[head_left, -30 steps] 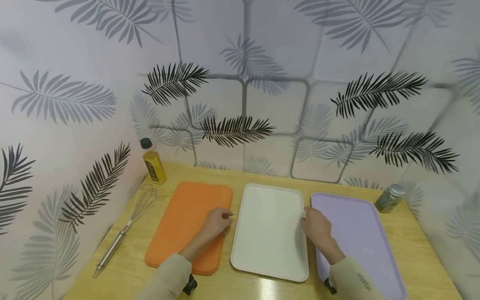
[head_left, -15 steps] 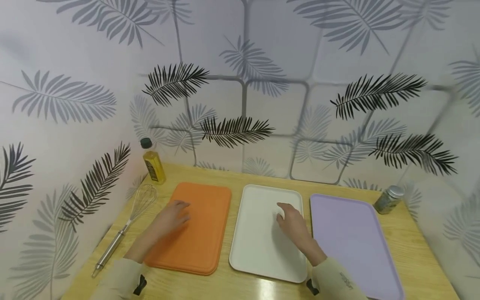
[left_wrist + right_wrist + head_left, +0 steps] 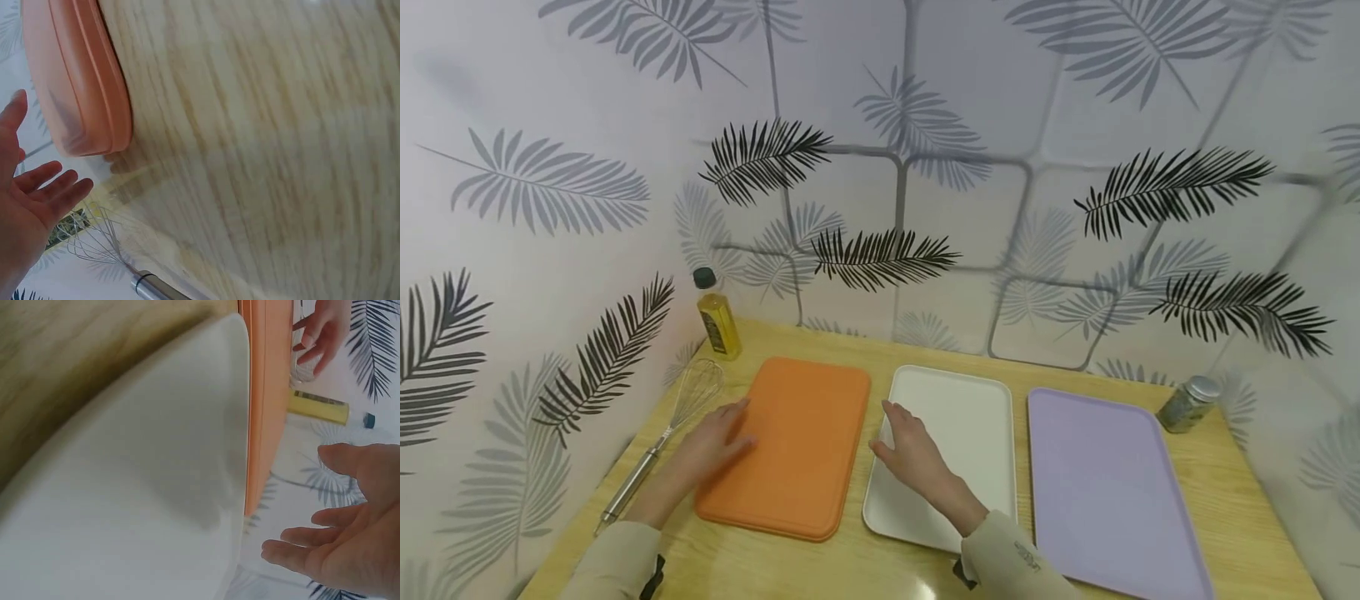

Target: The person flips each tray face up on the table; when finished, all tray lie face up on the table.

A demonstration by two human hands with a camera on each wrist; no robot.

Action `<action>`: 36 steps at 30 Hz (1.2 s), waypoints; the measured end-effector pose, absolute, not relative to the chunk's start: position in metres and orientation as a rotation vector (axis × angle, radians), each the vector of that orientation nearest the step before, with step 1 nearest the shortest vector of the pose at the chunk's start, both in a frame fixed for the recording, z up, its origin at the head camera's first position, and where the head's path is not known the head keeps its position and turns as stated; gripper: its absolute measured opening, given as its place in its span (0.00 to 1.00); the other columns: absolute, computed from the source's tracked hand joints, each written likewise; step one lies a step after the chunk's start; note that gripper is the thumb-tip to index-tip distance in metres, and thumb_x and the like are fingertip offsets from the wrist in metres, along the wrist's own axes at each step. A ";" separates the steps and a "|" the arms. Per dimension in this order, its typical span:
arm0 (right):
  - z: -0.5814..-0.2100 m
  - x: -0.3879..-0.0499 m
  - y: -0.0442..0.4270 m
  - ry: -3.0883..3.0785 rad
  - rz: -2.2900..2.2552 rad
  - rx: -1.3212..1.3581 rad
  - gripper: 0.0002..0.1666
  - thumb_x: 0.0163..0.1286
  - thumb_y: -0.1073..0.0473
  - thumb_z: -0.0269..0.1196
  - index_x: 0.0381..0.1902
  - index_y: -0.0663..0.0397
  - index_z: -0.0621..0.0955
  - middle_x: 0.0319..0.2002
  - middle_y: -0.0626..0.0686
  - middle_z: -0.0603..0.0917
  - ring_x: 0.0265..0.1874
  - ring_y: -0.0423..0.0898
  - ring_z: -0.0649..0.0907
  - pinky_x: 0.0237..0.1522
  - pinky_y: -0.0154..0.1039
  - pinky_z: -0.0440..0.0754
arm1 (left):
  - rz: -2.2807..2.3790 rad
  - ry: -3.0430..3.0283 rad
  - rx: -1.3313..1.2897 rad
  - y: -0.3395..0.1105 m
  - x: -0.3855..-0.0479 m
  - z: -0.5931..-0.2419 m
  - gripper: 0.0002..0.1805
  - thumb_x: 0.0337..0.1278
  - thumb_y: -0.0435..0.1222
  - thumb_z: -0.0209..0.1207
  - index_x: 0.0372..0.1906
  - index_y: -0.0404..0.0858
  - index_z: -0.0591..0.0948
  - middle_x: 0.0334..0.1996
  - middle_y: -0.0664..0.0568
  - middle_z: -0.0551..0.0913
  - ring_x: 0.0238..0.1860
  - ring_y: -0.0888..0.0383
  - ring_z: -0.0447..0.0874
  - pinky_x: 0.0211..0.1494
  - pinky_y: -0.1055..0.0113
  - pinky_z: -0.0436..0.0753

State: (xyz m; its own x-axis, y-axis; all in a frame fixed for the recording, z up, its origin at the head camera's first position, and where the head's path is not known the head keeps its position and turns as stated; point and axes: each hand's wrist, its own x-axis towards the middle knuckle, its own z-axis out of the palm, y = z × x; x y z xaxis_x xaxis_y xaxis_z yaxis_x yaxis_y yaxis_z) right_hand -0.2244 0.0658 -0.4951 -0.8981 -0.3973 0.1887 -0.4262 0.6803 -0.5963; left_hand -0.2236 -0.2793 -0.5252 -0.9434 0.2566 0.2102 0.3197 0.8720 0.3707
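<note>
My left hand (image 3: 715, 442) is at the left edge of the orange rectangular tray (image 3: 797, 450), fingers extended and thumb apart, holding nothing. In the left wrist view the orange tray (image 3: 81, 81) shows a thick, layered, rounded edge, and the fingers of that hand (image 3: 53, 187) stand apart from it. My right hand (image 3: 913, 446) hovers over the left side of the white tray (image 3: 962, 408), fingers straight, with nothing in it. The right wrist view shows this hand (image 3: 350, 531) with a spread thumb, above the white tray (image 3: 156, 475).
A whisk (image 3: 670, 433) lies left of the orange tray, with a yellow oil bottle (image 3: 718, 321) upright behind it. A purple tray (image 3: 1112, 483) lies on the right. The small lidded jar (image 3: 1187, 404) stands at the back right, near the wall (image 3: 940, 317).
Both hands have moved left: the left from the orange tray's right edge to its left edge, the right from the white tray's right edge to its left side. The trays stay put.
</note>
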 end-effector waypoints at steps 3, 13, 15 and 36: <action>-0.501 -0.226 0.053 -2.879 1.033 0.711 0.40 0.68 0.56 0.63 0.69 0.71 0.61 0.64 0.74 0.66 0.60 0.71 0.70 0.57 0.60 0.73 | -0.610 -2.914 -0.432 -0.282 -0.225 -0.529 0.40 0.61 0.45 0.62 0.70 0.28 0.61 0.59 0.28 0.72 0.58 0.31 0.71 0.59 0.39 0.71; -0.517 -0.238 0.016 -2.998 0.922 0.645 0.39 0.71 0.50 0.59 0.71 0.64 0.60 0.66 0.74 0.63 0.62 0.70 0.67 0.58 0.59 0.72 | -0.583 -2.951 -0.454 -0.290 -0.233 -0.536 0.45 0.59 0.52 0.61 0.72 0.30 0.58 0.62 0.29 0.70 0.59 0.31 0.69 0.59 0.39 0.70; -0.519 -0.239 0.011 -3.012 0.896 0.632 0.38 0.71 0.50 0.59 0.71 0.64 0.60 0.66 0.74 0.63 0.62 0.69 0.68 0.57 0.58 0.73 | -0.582 -2.946 -0.476 -0.290 -0.236 -0.536 0.46 0.58 0.52 0.62 0.72 0.30 0.58 0.62 0.29 0.70 0.59 0.31 0.70 0.60 0.40 0.70; -0.517 -0.236 -0.011 -3.110 0.769 0.495 0.37 0.65 0.46 0.63 0.64 0.63 0.69 0.57 0.72 0.70 0.51 0.66 0.75 0.40 0.54 0.82 | -0.512 -3.021 -0.482 -0.290 -0.240 -0.527 0.42 0.54 0.54 0.64 0.66 0.29 0.69 0.56 0.30 0.75 0.57 0.31 0.72 0.57 0.40 0.72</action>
State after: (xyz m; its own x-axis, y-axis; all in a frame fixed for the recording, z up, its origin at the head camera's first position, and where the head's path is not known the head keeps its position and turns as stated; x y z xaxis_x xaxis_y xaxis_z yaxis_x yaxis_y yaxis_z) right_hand -0.2363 -0.0106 -0.5172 -0.9485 -0.3158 -0.0233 -0.2686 0.8413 -0.4692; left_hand -0.2403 -0.2903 -0.5270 -0.9509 0.2963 0.0896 0.3092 0.8972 0.3153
